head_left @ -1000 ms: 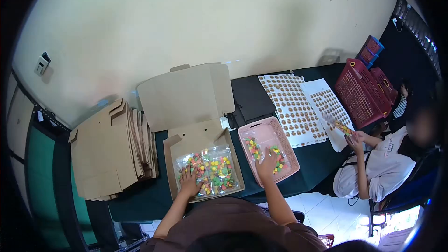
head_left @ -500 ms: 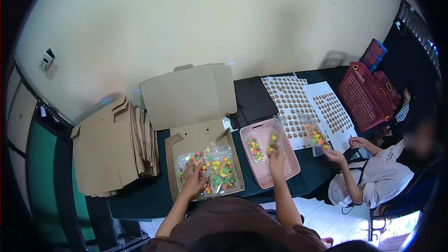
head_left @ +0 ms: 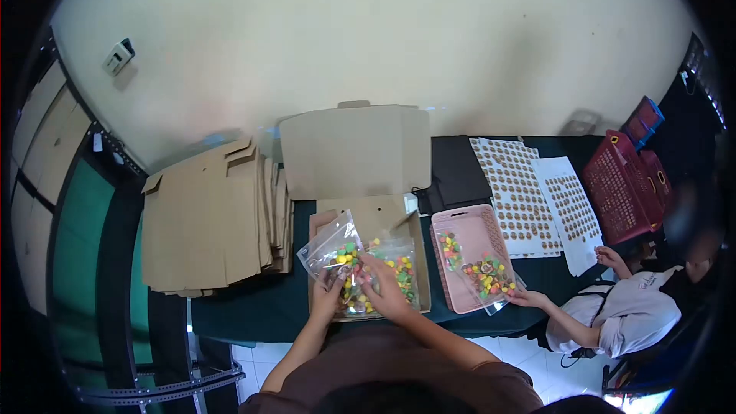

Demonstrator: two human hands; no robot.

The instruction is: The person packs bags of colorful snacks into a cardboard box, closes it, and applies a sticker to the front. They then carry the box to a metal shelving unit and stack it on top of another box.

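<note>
A clear plastic bag of colourful candies point(head_left: 337, 251) is tilted over the open cardboard box point(head_left: 423, 280). My left hand point(head_left: 326, 297) grips the bag's lower left side. From the right, my right hand point(head_left: 389, 289) has its fingers closed on the same bag. More bagged candies point(head_left: 403, 267) lie in the box, partly hidden behind my right hand. Beside the box stands a pink basket point(head_left: 458, 300) with a small candy bag point(head_left: 450, 248) inside. At its right side, a co-worker's hand point(head_left: 529, 300) holds another candy bag point(head_left: 491, 279) over the basket.
A stack of flattened cardboard boxes point(head_left: 203, 226) stands on the left. The box lid point(head_left: 356, 149) leans up near the wall. Behind the basket lie a black folder point(head_left: 460, 172) and sticker sheets point(head_left: 517, 199). Dark red baskets point(head_left: 622, 188) stand at the far right.
My right hand has moved left from the pink basket to the box and is now on a candy bag with my left. The co-worker's candy bag has come over the basket. The view has shifted.
</note>
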